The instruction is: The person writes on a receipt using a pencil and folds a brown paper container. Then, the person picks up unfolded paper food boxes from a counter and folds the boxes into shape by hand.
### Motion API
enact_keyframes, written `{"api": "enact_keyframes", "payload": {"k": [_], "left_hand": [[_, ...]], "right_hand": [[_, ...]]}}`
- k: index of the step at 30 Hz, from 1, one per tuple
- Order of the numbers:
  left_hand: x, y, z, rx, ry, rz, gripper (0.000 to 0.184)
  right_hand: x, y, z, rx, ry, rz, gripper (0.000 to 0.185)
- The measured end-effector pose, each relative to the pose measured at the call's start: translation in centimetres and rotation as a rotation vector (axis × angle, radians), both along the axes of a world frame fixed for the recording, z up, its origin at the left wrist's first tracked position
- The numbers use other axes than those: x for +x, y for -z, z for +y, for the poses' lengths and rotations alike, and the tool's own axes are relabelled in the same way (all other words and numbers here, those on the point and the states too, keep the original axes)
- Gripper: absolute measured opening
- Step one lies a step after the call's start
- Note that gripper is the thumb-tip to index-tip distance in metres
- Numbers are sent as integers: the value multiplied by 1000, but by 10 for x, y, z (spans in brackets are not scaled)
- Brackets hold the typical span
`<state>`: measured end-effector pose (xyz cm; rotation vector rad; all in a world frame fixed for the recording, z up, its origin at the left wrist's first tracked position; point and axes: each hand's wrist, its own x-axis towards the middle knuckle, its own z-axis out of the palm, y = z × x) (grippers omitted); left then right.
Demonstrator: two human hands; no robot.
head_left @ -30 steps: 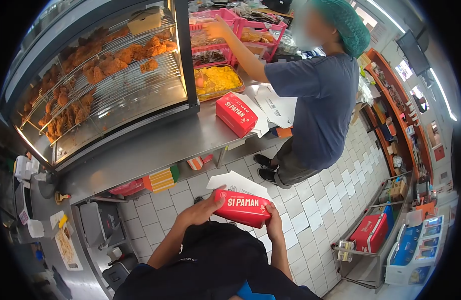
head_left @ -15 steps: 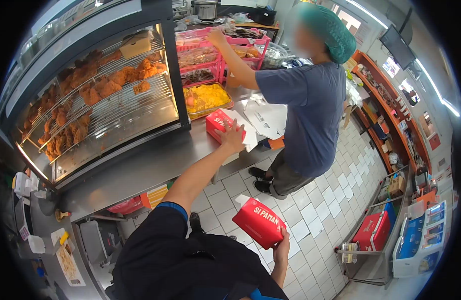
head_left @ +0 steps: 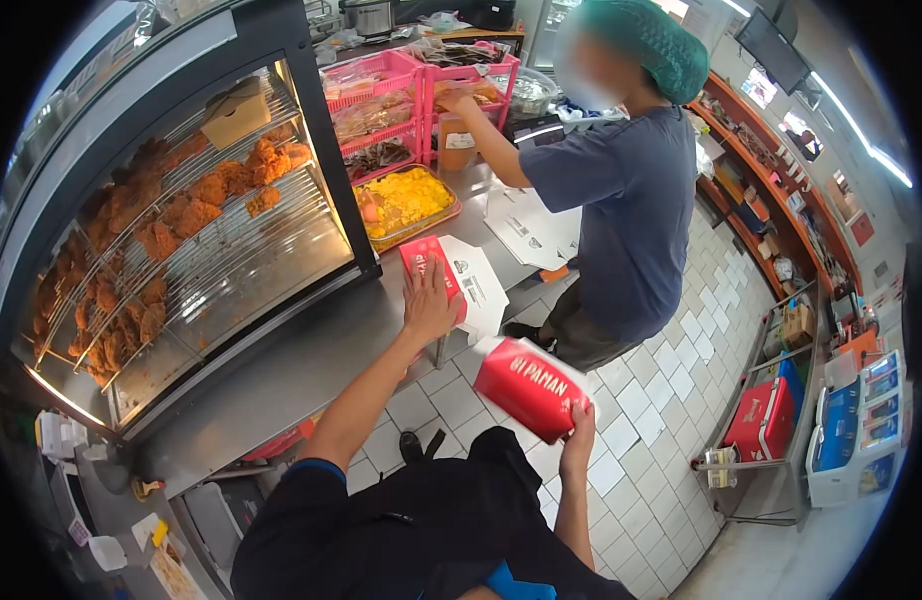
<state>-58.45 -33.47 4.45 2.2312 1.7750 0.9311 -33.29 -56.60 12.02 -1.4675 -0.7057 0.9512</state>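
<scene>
My left hand (head_left: 430, 302) lies with fingers spread on a red box (head_left: 417, 261) on the steel counter, beside the glass case. White flaps (head_left: 480, 287) stick out from that box's right side. My right hand (head_left: 578, 440) grips the lower right end of another red box (head_left: 531, 386), printed "SI PAMAN", which is in the air over the floor. Behind the counter box is a tray of yellow food (head_left: 409, 203). White flat cartons (head_left: 536, 231) lie to its right.
A co-worker (head_left: 626, 200) in a green hair net stands at the counter, one hand at the pink baskets (head_left: 421, 105). The glass case (head_left: 311, 130) of fried chicken is at left. A metal cart with a red cooler (head_left: 762, 420) stands at right.
My left hand left the held box and reached to the box on the counter, which has turned, its flaps now more visible. My right hand carries its box slightly rightward. The co-worker's hand has lowered.
</scene>
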Motion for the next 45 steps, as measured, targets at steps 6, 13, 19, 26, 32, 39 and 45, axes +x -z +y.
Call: {"api": "enact_keyframes", "payload": {"k": [6,13,19,26,32,39,45], "left_hand": [[-2,-17,-34,-156,-57,-27,81],[-28,-16,-54,-45,-13,39,83],[-28,-21,-34,-40,77,-43,85],[-26,-17,-32,-42,45,19,84],[-27,-15,-32,-48,72,66,85],[-33,-18,-31,-63,122,30,85],[-30,-17,-32,-74,70,63,85]], "right_hand": [[-43,2,67,48,-132,-145,28],[-57,89,174,462,-390,-1018,38],[-71,107,246,103,-1054,-366,51],[-66,70,247,453,-1097,-632,57],[-71,73,249,391,-918,-700,59],[-91,66,251,441,-1083,-560,69],[-89,60,261,222,-1082,-491,75]]}}
